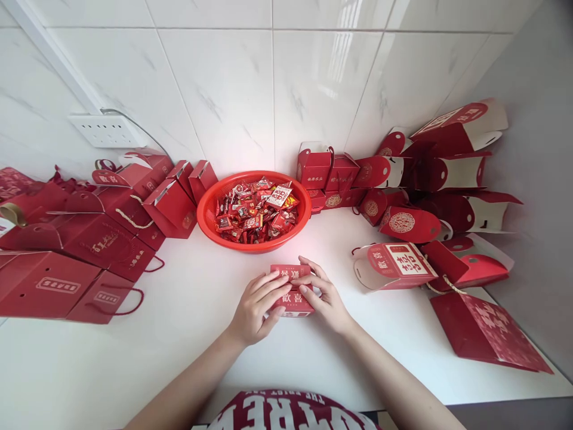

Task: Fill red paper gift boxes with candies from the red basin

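Observation:
A small red gift box [296, 307] with pale Chinese characters lies on the white table in front of me, its top flaps facing up. From the left, my left hand [257, 306] grips it, fingers across the top and thumb along the near side. My right hand [330, 300] clasps the opposite side, with fingertips on the top and far edge. Parts of the box are hidden under my fingers. Just beyond stands a red plastic basket [206, 232] holding many wrapped candies [250, 216] and a white printed card or packet [278, 196].
Closed red gift boxes [105, 242], some with rope handles, crowd the left side. Open-topped boxes [456, 173] are stacked at right, with one box [394, 266] lying nearer. A power strip [107, 130] is on the tiled wall [237, 89].

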Available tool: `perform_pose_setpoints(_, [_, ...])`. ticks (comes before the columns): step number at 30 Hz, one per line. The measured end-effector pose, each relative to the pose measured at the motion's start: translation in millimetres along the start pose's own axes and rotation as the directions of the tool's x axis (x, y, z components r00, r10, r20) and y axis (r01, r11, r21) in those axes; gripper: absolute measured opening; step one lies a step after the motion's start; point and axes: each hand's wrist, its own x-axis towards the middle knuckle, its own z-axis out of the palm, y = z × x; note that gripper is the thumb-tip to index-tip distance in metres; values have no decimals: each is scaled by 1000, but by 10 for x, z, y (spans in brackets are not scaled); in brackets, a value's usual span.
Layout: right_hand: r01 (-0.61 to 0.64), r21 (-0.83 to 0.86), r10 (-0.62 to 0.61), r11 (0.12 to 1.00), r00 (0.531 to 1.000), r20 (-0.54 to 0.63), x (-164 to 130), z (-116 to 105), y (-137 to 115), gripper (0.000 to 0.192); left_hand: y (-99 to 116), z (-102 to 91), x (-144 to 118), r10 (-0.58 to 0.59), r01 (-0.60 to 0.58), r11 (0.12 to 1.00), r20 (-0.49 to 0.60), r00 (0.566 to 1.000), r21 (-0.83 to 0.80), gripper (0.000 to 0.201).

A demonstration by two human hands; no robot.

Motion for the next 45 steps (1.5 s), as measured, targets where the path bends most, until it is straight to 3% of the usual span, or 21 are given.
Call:
perform_pose_setpoints(6, [69,-49,-68,996,998,7,-1,-24,8,26,-17,-38,34,22,-21,998,-18,1000,60,39])
perform_pose_setpoints(12, [179,-199,-175,964,984,38,-85,-49,-11,31,-35,-81,-22,-18,37,981,-103,995,191,50])
perform_pose_setpoints(16, [346,-419,-325,840,938,122,-119,-41,-43,44,80,-66,-23,0,26,952,-85,996,305,52])
perform_pose_setpoints(19, [428,-489,-375,760,903,207,-120,-29,-53,51,140,-30,-22,11,3,941,-40,999,338,57])
perform_pose_setpoints(28, [471,-527,-383,707,882,275,-100,22,-65,53,-13,-52,2,10,-8,976,-7,1000,218,60])
perform_pose_setpoints(33, [452,-381,-393,806,891,227,-170,54,-149,44,195,-212,-25,-104,66,947,106,989,314,73])
perform_pose_setpoints(37, [499,-258,-438,828,861,260,-238,85,-190,44,336,-325,-125,-180,126,932,132,975,340,76])
perform_pose_setpoints(42, [526,-293,-454,798,846,281,-265,98,-140,44,303,-424,-291,-257,212,893,63,964,398,61])
perform_pose_setpoints(45, [496,-309,-431,811,865,257,-276,71,-97,42,239,-511,-414,-348,333,785,-73,935,522,60])
